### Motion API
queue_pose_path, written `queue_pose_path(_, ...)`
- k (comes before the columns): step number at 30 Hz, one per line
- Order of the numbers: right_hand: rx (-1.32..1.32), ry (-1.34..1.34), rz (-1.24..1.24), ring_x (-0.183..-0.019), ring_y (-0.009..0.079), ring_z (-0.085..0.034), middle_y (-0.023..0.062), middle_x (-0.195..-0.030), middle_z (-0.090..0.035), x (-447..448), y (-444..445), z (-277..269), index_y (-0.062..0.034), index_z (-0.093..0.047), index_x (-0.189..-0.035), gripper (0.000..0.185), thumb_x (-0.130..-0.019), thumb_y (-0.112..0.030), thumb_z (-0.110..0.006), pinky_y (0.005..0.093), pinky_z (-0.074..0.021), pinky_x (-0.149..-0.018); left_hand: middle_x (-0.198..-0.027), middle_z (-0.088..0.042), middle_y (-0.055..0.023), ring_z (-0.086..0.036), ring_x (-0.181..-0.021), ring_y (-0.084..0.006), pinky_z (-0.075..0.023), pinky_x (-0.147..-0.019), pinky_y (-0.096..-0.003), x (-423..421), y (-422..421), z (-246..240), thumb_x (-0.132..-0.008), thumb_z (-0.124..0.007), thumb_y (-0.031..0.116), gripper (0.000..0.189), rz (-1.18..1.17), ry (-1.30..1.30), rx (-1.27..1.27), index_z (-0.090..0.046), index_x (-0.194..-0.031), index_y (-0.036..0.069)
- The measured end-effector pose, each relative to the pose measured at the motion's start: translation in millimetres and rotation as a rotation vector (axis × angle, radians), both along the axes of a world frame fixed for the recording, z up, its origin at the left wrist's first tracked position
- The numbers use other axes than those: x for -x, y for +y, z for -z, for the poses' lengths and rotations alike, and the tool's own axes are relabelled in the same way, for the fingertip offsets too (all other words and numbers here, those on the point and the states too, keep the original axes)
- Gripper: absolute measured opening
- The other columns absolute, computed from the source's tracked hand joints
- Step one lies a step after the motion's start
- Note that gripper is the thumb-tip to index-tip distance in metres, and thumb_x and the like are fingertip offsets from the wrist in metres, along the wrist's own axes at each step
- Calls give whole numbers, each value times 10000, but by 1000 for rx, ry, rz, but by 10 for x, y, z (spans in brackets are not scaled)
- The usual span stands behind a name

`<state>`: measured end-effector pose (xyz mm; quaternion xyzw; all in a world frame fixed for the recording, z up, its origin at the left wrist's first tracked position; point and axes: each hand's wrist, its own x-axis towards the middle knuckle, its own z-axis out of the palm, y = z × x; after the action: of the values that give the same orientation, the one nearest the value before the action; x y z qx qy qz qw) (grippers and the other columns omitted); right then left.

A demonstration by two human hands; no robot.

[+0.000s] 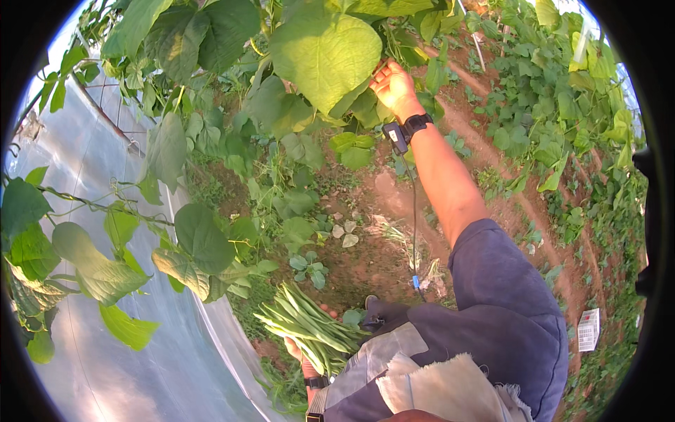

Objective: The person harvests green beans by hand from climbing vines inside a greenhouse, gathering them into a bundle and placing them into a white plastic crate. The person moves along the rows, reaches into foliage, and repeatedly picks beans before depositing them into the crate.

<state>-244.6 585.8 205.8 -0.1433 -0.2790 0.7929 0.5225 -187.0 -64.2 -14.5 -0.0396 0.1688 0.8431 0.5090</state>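
Observation:
A thick bundle of long green bean pods (311,327) lies across my left hand (294,349), low in the view and close against my body. The pods cover most of that hand. My right hand (393,87) is raised at arm's length among the bean vines, its fingers curled at the edge of a large, sunlit leaf (327,58). A thin green stem or pod shows by the fingertips. The leaf partly hides them, so whether they grip it is unclear. Both wrists wear black straps, and a small cabled box (395,138) sits at the right one.
Translucent plastic sheeting (105,337) slopes along the left, with a leafy vine (126,211) hanging before it. Bare soil (390,195) and low weeds lie below. More vine rows (548,116) grow on the right. A white slatted crate (588,330) stands at far right.

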Motion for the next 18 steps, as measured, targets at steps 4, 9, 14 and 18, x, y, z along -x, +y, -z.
queue_pose_path(4,-30,49,-169,-688,180,-489,12,-770,-507,-169,-176,19,-99,-613,-1100,151,-1081,-248,-595,357,-415,-626,-1585,-517,-254,-566,-1387,-462,-456,-1187,-652,102,-9,-58,-846,-609,841,1130,36,59,-73,-395,-1661,88)
queue_pose_path(9,-30,-14,-293,-612,142,-389,-29,-691,-411,-274,-543,47,-61,-637,-1197,199,-1079,-194,-549,323,-358,-576,-1641,-444,-285,-510,-1447,-510,-370,-1230,-718,241,-138,-119,-916,-621,778,1120,91,110,-130,-273,-1707,66)
queue_pose_path(14,-82,-43,-379,-533,124,-430,-37,-640,-415,-302,-999,127,-47,-651,-1170,184,-1019,-123,-579,322,-403,-520,-1670,-395,-289,-527,-1429,-509,-412,-1191,-715,376,-273,-109,-939,-588,803,1102,143,320,-184,-190,-1740,160)
queue_pose_path(18,-136,-257,-260,-493,114,-380,-22,-647,-419,-291,-1464,29,-62,-654,-1058,91,-1009,-88,-582,318,-352,-458,-1655,-440,-233,-550,-1412,-460,-426,-1196,-677,528,-417,-102,-948,-552,807,1062,209,379,-124,-246,-1727,154)
